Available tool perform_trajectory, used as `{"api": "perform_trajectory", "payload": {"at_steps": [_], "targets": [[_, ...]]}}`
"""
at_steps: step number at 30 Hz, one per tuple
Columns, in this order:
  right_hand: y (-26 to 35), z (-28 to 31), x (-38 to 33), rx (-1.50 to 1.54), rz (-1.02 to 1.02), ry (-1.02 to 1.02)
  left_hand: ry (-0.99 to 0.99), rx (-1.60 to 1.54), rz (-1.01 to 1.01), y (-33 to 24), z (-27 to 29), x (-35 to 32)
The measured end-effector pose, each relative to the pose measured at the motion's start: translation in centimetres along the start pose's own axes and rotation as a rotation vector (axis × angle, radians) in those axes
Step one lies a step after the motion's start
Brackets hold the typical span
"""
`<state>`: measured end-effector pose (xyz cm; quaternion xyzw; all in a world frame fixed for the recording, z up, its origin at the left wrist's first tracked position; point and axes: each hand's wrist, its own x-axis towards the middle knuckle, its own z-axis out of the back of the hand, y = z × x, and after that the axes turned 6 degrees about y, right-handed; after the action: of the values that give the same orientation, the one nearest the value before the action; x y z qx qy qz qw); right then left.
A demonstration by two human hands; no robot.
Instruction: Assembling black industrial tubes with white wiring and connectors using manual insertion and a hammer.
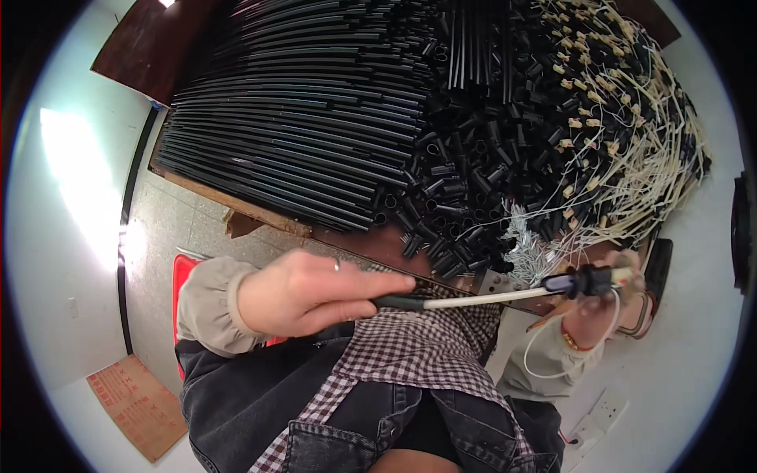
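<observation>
Left hand [303, 292]: fingers pinched on short black plastic tube [398, 302] sleeving thin white cable [489, 297], held level above lap. Right hand [603, 303]: fingers closed on cable's dark connector end [587, 281]. Behind, on wooden bench [260, 211]: stacked long black tubes [300, 110], heaped short black sleeves [465, 197], tangled white wired assemblies [631, 142].

We saw long black tubes [300, 102] stacked on the counter [260, 213], cardboard [138, 406] lying on the floor.

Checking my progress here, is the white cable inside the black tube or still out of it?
Partly in: the white cable enters the black tube pinched by the left hand; the rest stays bare toward the right hand.
</observation>
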<state>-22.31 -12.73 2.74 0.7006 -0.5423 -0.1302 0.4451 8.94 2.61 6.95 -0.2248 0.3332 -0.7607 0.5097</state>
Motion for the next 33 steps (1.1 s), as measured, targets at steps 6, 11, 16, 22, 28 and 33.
{"api": "perform_trajectory", "payload": {"at_steps": [6,11,16,22,28,33], "targets": [[0.3,1.5,0.3,-0.004,-0.095,-0.005,0.064,-0.274,-0.061,0.7,-4.8,1.8],[0.8,1.2,-1.0,-0.208,0.058,-0.125,0.015,-0.446,0.005,-0.3,-6.7,5.0],[-0.9,-0.1,-2.3,-0.069,-0.161,-0.003,0.047,-0.547,-0.035,-0.7,-7.8,7.5],[-0.6,-0.2,-2.7,-0.068,-0.379,0.003,0.07,-0.551,0.048,-0.2,-9.0,7.5],[0.0,-1.2,-4.0,-0.042,-0.327,0.08,0.013,-0.128,0.007,-0.7,-8.6,7.0],[-2.2,-1.2,-4.4,-0.168,-0.423,0.123,-0.083,-0.082,-0.007,-1.7,-9.7,7.6]]}}
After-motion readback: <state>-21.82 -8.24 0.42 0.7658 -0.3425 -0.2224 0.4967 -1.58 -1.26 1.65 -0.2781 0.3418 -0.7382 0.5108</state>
